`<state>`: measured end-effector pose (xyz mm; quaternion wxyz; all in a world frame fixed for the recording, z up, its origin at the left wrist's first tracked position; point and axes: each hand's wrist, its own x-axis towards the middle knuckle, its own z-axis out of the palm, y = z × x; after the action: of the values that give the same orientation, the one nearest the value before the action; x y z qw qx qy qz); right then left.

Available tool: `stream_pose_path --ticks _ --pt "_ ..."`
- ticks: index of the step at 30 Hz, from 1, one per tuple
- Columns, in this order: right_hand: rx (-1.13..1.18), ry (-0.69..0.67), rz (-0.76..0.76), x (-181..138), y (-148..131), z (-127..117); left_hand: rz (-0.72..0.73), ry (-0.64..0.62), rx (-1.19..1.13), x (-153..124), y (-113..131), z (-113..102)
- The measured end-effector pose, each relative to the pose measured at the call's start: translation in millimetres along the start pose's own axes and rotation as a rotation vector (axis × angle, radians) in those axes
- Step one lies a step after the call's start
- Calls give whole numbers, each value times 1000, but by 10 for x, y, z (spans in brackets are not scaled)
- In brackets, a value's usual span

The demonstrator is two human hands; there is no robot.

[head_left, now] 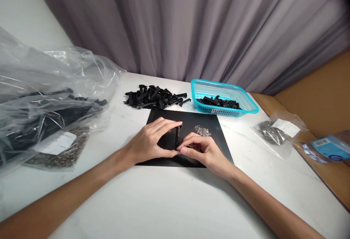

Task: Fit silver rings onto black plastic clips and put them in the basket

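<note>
My left hand (151, 140) pinches a slim black plastic clip (178, 136) upright between forefinger and thumb, over a black mat (218, 137). My right hand (202, 149) is closed beside it, fingertips pressed at the clip's lower end and holding a second thin black piece (191, 146). A small heap of shiny metal springs (202, 130) lies on the mat just past my right hand.
A pile of black clips (155, 97) lies behind the mat. A turquoise basket (247, 102) at the back right holds more clips. Large clear plastic bags (46, 100) fill the left side. Small bags of metal parts (276, 131) lie right, by a cardboard box (322, 97).
</note>
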<state>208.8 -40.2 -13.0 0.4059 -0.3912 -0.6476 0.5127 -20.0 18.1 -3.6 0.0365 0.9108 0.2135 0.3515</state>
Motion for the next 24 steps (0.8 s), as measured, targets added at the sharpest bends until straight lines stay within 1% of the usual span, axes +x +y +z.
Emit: stream_pose_path --ticks 7,12,15,24 --pt "-39 -11 -24 4 6 0 7 -12 -14 -25 -22 17" --pt "-194 11 -71 4 14 25 20 -38 8 -49 -48 45" --pt "-244 27 -77 -5 1 42 27 -41 16 -48 -59 45" --pt "-315 66 -170 -39 -33 68 -10 -26 11 -10 -27 17"
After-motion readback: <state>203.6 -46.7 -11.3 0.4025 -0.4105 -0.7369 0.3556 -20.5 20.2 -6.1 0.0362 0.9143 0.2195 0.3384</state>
